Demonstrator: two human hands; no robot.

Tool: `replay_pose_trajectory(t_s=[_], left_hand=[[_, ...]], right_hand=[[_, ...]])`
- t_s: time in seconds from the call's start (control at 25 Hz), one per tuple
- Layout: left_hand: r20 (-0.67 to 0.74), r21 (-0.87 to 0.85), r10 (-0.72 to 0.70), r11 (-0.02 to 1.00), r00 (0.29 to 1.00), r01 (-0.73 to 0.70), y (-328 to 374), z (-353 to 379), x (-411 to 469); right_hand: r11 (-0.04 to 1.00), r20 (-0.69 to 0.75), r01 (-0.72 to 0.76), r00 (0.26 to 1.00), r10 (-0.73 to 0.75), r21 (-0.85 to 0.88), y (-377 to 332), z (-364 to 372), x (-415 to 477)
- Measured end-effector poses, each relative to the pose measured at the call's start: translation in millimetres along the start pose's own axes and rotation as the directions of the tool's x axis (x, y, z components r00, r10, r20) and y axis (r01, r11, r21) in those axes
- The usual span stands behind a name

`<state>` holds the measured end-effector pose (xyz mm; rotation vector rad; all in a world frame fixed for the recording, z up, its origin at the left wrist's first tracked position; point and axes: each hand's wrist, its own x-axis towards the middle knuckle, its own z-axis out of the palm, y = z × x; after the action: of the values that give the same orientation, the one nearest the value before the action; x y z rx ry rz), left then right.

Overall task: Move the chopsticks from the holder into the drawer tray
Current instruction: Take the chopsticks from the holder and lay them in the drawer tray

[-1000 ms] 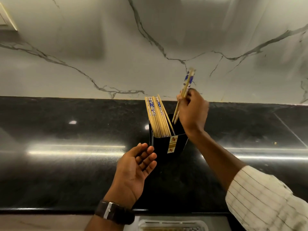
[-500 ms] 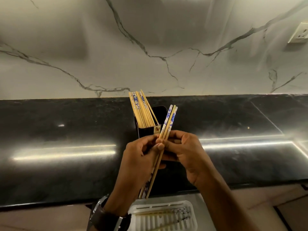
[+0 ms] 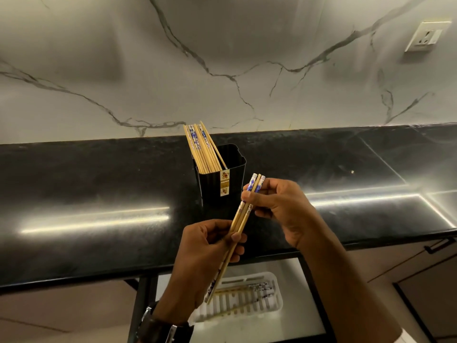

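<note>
The person holds a small bundle of bamboo chopsticks (image 3: pixel 238 225) in both hands above the front edge of the black countertop (image 3: pixel 99 194). The bundle's long axis runs from about one o'clock at its blue-patterned top down to seven o'clock at its lower end. The right hand (image 3: pixel 279 209) is pinched closed around the patterned upper part, and the left hand (image 3: pixel 210 246) is curled closed around the plain middle, thumb across the sticks.

The white slotted drawer tray (image 3: pixel 277 303) lies below the counter, at roughly six o'clock from the hands, in the open drawer (image 3: pixel 291 325). The lower ends of the held chopsticks already hang over its left part, though how far above it they sit is hard to judge from this angle. A few chopsticks appear to lie in the tray, running nearly three to nine o'clock, so the held bundle would likely need turning to match. The left hand is the nearer one to the tray.

The black holder (image 3: pixel 222 184) stands at eleven o'clock from the hands, with more chopsticks leaning against its left wall.
</note>
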<state>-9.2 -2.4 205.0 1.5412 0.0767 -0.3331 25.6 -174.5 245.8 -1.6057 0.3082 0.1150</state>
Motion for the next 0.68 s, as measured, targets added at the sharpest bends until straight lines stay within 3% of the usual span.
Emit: replay_pose_trajectory(t_s=[0.28,0.44,0.56,0.68], left_hand=[[0.077,-0.013,-0.015,1.000,0.997,0.016,-12.2,-12.4,-10.0],[0.120,0.016,-0.017,1.000,0.993,0.015,-18.2,-22.5,-11.3],[0.096,0.026,-0.015,1.000,0.995,0.013,-24.2,-27.9,-9.8],[0.009,0.044,0.000,0.999,1.000,0.000,-33.5,-33.9,-4.9]], right_hand=[[0.973,0.100,-0.058,0.992,0.081,-0.222,-17.8,-28.0,1.9],[0.934,0.117,0.026,0.993,0.017,-0.356,-27.3,-34.4,6.6],[0.986,-0.065,0.087,0.993,-0.097,-0.140,-31.8,-38.6,6.7],[0.976,-0.248,0.200,0.953,-0.173,0.088,-36.1,-45.3,-7.0]])
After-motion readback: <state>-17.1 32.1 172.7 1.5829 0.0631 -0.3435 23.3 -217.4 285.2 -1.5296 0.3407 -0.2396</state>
